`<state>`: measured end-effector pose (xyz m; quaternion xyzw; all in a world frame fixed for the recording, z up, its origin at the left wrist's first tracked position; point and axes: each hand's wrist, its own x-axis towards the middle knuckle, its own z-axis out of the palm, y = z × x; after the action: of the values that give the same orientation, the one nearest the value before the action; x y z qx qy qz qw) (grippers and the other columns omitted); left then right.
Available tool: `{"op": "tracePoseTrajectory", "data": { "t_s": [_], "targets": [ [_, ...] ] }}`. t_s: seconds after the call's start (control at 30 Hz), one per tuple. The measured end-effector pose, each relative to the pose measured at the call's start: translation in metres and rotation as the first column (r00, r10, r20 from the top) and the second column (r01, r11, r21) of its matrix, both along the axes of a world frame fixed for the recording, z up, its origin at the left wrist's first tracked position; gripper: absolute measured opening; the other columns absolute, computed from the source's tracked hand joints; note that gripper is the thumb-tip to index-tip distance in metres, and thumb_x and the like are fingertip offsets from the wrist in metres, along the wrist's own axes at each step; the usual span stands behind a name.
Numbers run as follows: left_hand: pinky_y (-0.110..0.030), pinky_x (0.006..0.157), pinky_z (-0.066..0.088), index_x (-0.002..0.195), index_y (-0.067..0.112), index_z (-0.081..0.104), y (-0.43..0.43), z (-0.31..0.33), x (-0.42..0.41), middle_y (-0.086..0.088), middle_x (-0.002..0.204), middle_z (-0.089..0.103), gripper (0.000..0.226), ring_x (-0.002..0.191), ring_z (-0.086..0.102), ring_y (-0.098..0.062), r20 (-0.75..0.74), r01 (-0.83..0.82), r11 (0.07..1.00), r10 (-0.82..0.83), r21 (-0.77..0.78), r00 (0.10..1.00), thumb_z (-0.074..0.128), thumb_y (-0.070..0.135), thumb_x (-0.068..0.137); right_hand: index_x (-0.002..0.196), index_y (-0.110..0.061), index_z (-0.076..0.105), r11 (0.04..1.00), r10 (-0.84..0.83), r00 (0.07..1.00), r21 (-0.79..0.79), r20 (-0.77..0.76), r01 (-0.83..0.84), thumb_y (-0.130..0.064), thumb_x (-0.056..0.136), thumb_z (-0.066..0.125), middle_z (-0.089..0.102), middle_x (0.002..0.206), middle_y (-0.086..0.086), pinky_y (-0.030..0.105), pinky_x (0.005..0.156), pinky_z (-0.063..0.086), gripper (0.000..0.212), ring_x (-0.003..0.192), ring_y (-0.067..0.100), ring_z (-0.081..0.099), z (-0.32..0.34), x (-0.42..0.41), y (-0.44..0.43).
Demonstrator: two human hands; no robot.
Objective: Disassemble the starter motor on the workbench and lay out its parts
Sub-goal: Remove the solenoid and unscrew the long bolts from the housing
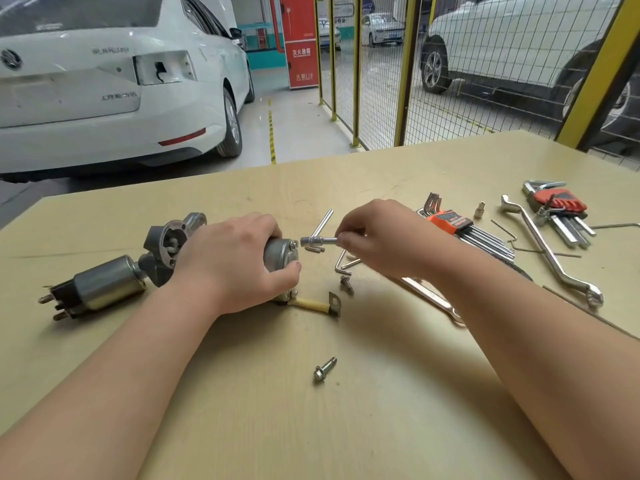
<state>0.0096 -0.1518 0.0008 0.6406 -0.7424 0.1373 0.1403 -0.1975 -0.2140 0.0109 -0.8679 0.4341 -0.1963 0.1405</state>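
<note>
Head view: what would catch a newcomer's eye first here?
Both hands work mid-frame: the left hand grips the starter motor, the right hand pinches a T-handle socket wrench pointed at its end cap. A loose bolt lies nearer the camera, and hex key sets sit far right.

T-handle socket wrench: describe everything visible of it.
The T-handle socket wrench is bright silver metal: a short shaft with a socket at its left end and a thin cross bar through it, slanting up. It is held about level above the workbench, socket pointed at a nut on the end of the starter motor. The right hand pinches its right end.
</note>
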Motion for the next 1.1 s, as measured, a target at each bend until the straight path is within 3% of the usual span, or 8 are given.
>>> {"op": "tracePoseTrajectory", "data": {
  "t_s": [0.17,0.37,0.47,0.6,0.67,0.87,1.0,1.1],
  "targets": [
    [-0.028,0.06,0.031,0.085,0.033,0.049,0.002,0.002,0.001,0.016,0.083,0.054,0.045,0.076,0.051,-0.009,0.014,0.041,0.999,-0.041,0.028,0.999,0.032,0.07,0.064,0.081,-0.016,0.069,0.999,0.033,0.999,0.032,-0.009,-0.033,-0.025,0.087,0.051,0.065,0.069,0.002,0.033,0.06,0.048,0.022,0.068,0.023,0.058,0.0,-0.001,0.001],
    [-0.028,0.057,0.03,0.086,0.033,0.049,0.004,0.003,-0.001,0.016,0.081,0.053,0.046,0.073,0.049,-0.009,0.009,0.048,0.998,-0.049,0.027,0.999,0.033,0.069,0.063,0.065,-0.029,0.064,0.98,0.066,0.998,0.185,0.012,-0.068,-0.025,0.087,0.052,0.067,0.068,-0.003,0.022,0.045,0.039,0.025,0.049,0.007,0.05,0.002,0.002,-0.001],
    [-0.027,0.056,0.028,0.086,0.033,0.049,0.004,0.004,-0.002,0.017,0.08,0.051,0.045,0.073,0.048,-0.009,0.015,0.057,0.998,-0.058,0.033,0.998,0.033,0.069,0.063,0.072,-0.025,0.067,0.97,0.076,0.996,0.234,-0.055,-0.061,-0.029,0.09,0.048,0.067,0.066,-0.007,0.02,0.042,0.036,0.027,0.038,0.001,0.045,0.004,0.003,0.001],
    [-0.024,0.053,0.028,0.085,0.033,0.049,0.005,0.004,-0.002,0.017,0.078,0.052,0.044,0.071,0.049,-0.008,0.013,0.066,0.997,-0.067,0.03,0.998,0.033,0.068,0.063,0.081,-0.009,0.064,0.998,0.051,0.976,0.038,-0.213,-0.044,-0.034,0.095,0.042,0.058,0.068,0.011,0.029,0.051,0.034,0.035,0.054,0.02,0.044,0.002,0.006,0.004],
    [-0.023,0.053,0.028,0.085,0.034,0.049,0.005,0.004,-0.002,0.016,0.079,0.052,0.043,0.072,0.049,-0.008,0.013,0.069,0.997,-0.07,0.033,0.997,0.034,0.068,0.063,0.078,-0.01,0.058,0.987,0.021,0.958,-0.144,-0.287,-0.065,-0.038,0.097,0.038,0.05,0.063,0.005,0.03,0.05,0.032,0.039,0.06,0.024,0.047,-0.002,0.006,0.007],
    [-0.02,0.054,0.026,0.085,0.035,0.046,0.003,0.006,-0.003,0.017,0.08,0.051,0.038,0.073,0.047,-0.008,0.023,0.049,0.996,-0.051,0.075,0.998,0.038,0.066,0.065,0.08,-0.014,0.065,0.826,0.065,0.963,-0.528,-0.26,-0.198,-0.031,0.097,0.049,0.054,0.068,0.0,0.025,0.047,0.029,0.029,0.058,0.029,0.056,-0.017,-0.003,0.014],
    [-0.022,0.054,0.026,0.087,0.036,0.046,0.001,0.007,-0.003,0.017,0.084,0.052,0.038,0.076,0.048,-0.008,0.032,0.035,0.994,-0.038,0.105,0.999,0.038,0.066,0.066,0.097,-0.02,0.066,0.883,0.042,0.976,-0.449,-0.215,-0.138,-0.035,0.097,0.043,0.061,0.09,-0.005,0.027,0.054,0.034,0.027,0.084,0.023,0.06,-0.014,0.0,0.016],
    [-0.028,0.056,0.029,0.088,0.036,0.046,0.0,0.006,-0.003,0.017,0.085,0.052,0.039,0.078,0.049,-0.008,0.034,0.033,0.993,-0.037,0.114,0.999,0.037,0.067,0.066,0.098,-0.022,0.06,0.925,-0.007,0.97,-0.37,-0.245,-0.086,-0.036,0.097,0.039,0.058,0.095,-0.006,0.03,0.059,0.043,0.025,0.082,0.023,0.058,-0.01,0.005,0.016]
  ]
}}
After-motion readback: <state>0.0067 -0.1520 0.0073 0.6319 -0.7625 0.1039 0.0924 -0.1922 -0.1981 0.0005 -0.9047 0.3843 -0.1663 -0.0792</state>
